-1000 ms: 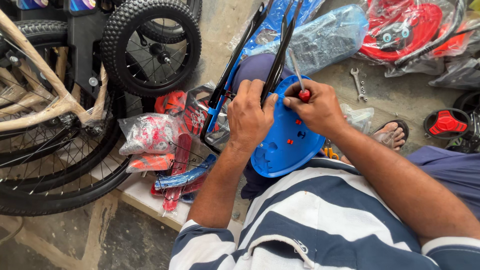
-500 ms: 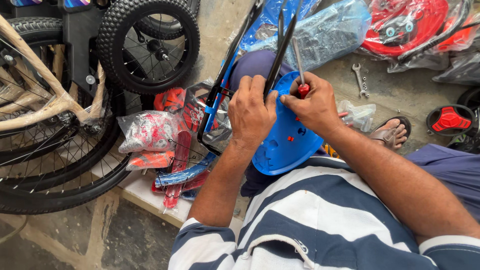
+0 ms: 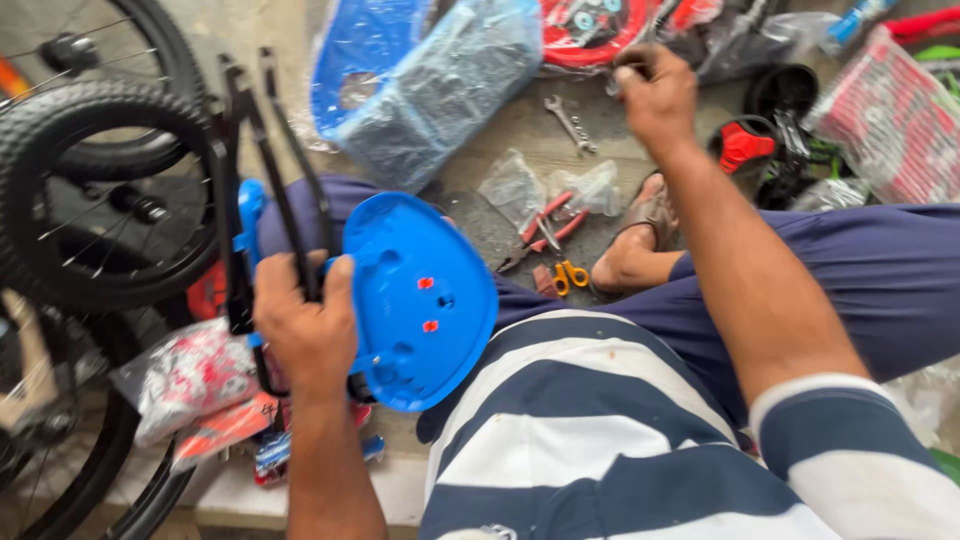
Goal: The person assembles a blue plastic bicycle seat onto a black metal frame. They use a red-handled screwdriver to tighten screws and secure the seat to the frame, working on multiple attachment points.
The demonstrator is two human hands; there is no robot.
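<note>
Your left hand is clamped round the black metal stays where they meet the blue plastic seat base, which rests on your lap, underside up. Your right hand is stretched out over the floor, fingers curled near the bagged red parts; what it pinches, if anything, cannot be told. A small spanner lies just beside it, pliers nearer your foot. Keep the left grip firm so the holes stay aligned.
</note>
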